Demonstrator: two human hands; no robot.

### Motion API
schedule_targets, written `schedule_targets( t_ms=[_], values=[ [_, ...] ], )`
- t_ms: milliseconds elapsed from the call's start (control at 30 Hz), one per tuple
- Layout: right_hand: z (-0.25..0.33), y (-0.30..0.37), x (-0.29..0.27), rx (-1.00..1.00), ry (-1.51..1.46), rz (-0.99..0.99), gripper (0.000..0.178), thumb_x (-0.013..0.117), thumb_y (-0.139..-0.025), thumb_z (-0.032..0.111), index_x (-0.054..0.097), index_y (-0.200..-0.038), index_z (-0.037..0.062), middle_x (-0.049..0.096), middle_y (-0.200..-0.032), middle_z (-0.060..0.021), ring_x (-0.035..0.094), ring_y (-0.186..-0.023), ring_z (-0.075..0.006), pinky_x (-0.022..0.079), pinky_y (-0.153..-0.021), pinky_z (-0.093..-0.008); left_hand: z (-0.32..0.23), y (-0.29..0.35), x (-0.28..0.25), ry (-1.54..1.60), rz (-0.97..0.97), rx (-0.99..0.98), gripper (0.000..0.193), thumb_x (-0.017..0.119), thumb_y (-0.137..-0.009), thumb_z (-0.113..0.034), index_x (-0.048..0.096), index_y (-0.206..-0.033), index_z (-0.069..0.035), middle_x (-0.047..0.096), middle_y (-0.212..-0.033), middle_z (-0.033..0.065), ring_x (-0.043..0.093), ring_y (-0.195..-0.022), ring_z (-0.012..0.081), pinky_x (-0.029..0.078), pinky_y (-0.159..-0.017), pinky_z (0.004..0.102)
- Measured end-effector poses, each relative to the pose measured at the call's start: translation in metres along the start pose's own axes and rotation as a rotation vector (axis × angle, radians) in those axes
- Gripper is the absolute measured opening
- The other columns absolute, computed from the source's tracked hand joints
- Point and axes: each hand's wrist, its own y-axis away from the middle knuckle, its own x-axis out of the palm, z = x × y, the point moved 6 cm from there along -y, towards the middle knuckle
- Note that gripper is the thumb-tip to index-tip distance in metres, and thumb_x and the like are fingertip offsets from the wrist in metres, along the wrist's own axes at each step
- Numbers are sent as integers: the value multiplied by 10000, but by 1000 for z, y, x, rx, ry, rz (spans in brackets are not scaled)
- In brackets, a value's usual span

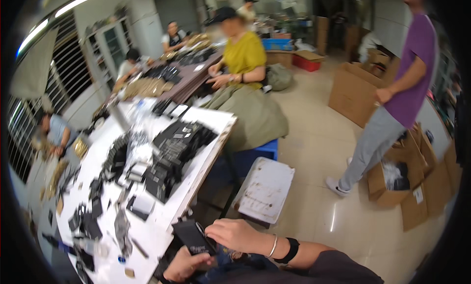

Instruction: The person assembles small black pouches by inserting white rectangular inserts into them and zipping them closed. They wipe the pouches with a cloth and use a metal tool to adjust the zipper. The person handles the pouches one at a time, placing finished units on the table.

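Note:
A flat black packet point(189, 235) with pale print is tilted up in front of me, beside the near edge of the white table point(164, 220). My left hand point(186, 265) grips its lower end, the thumb lying across the front. At its upper right edge, the curled fingers of my right hand point(235, 235) close on the packet; a small pale strip shows by the fingertips. Piles of similar flat black packets point(169, 156) lie on the table, some with white cards. Closer to me are a crumpled grey bag point(122, 227) and a dark stick-like tool point(140, 247).
A white bin lid or tray point(267, 188) sits low beside the table. Across the table's far end, a person in yellow point(245, 53) works near a large olive sack point(250, 112). On the right, a person in purple point(417, 48) stands among open cardboard boxes point(355, 92).

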Motion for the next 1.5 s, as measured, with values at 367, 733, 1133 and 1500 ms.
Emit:
schedule_targets(
  t_ms=[367, 733, 1133, 1500],
  values=[
    [39, -1, 57, -124, 120, 208, 88, 576, -730, 124, 510, -763, 76, 499, -682, -54, 558, -634, -198, 458, -542, -302, -25, 42, -4, -60, -346, 347, 1001, 716, -715, -34, -6, -1407, 6, 427, -1257, 164, 479, -1107, 206, 390, -948, 306],
    [52, 2, 63, -139, 167, 271, 84, 572, -694, 114, 521, -756, 91, 495, -682, -41, 560, -646, -184, 456, -562, -293, -1, 53, -10, -244, -455, 216, 1087, 789, -660, -185, 20, -1377, 96, 499, -1154, 160, 499, -1028, 177, 423, -860, 247],
    [69, 11, 80, -157, 42, 91, 152, 603, -685, 86, 588, -833, 58, 558, -776, -48, 581, -724, -193, 485, -593, -277, 10, 82, -5, 138, -656, 232, 969, 705, -739, -96, 3, -1389, 61, 482, -1152, 123, 503, -1008, 169, 437, -827, 254],
    [67, 13, 85, 51, -352, 166, 170, 635, -738, -9, 624, -901, 40, 563, -824, -94, 587, -725, -237, 484, -618, -301, 4, 94, 1, 3, -669, 365, 951, 700, -732, -123, 36, -1373, 105, 497, -1136, 157, 515, -1000, 173, 434, -829, 249]
  ],
)
